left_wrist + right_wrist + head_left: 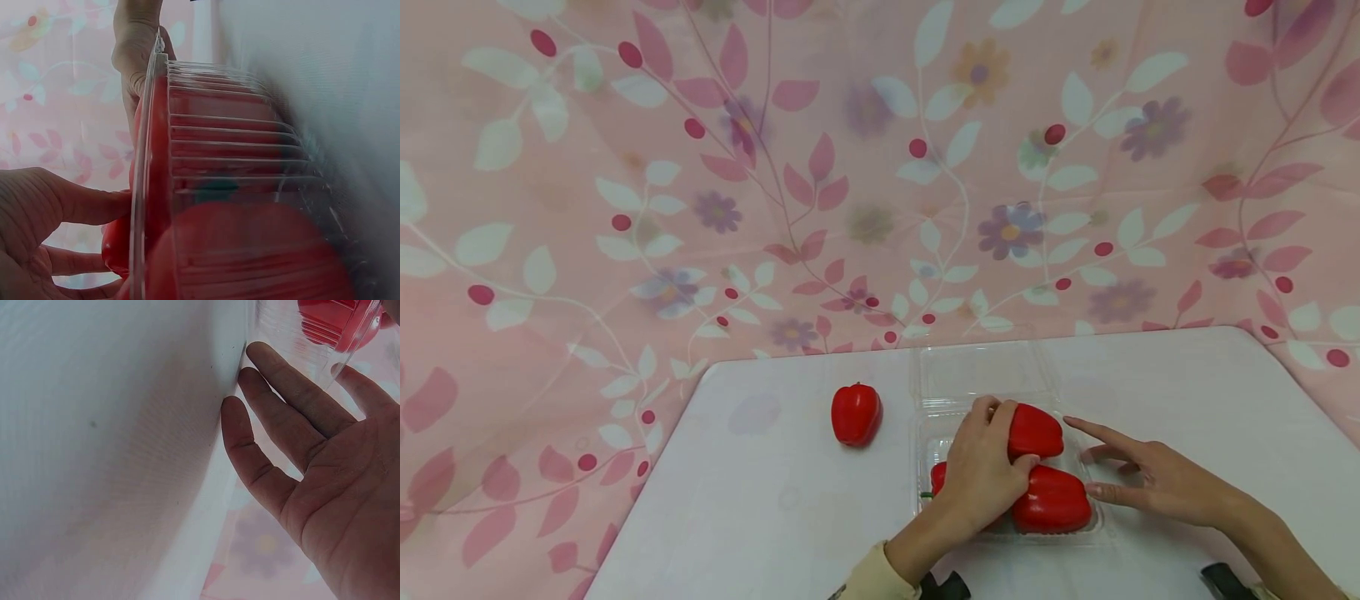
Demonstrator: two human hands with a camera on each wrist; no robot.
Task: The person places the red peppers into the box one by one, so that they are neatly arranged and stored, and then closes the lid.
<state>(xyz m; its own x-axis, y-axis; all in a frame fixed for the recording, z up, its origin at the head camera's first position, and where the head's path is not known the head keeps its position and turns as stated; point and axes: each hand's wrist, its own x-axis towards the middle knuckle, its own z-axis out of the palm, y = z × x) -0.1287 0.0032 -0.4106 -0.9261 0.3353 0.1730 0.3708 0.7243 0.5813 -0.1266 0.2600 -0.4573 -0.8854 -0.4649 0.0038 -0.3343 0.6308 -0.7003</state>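
My left hand (988,467) reaches over a clear plastic clamshell box (1000,546) and grips a red bell pepper (1036,431) at its back right. In the left wrist view the thumb and fingers (94,203) pinch a pepper just above the box rim. Another red bell pepper (1051,500) lies at the box's front right. Part of a further pepper (938,477) with a green stem shows at the left, mostly hidden by the hand. Beside the box's right wall, my right hand (1157,479) is spread with its palm toward the box, holding nothing.
One red bell pepper (856,414) stands on the white table (737,500), left of the box. The box's clear lid (981,371) lies folded back behind it. A pink floral cloth (850,167) hangs along the table's back edge.
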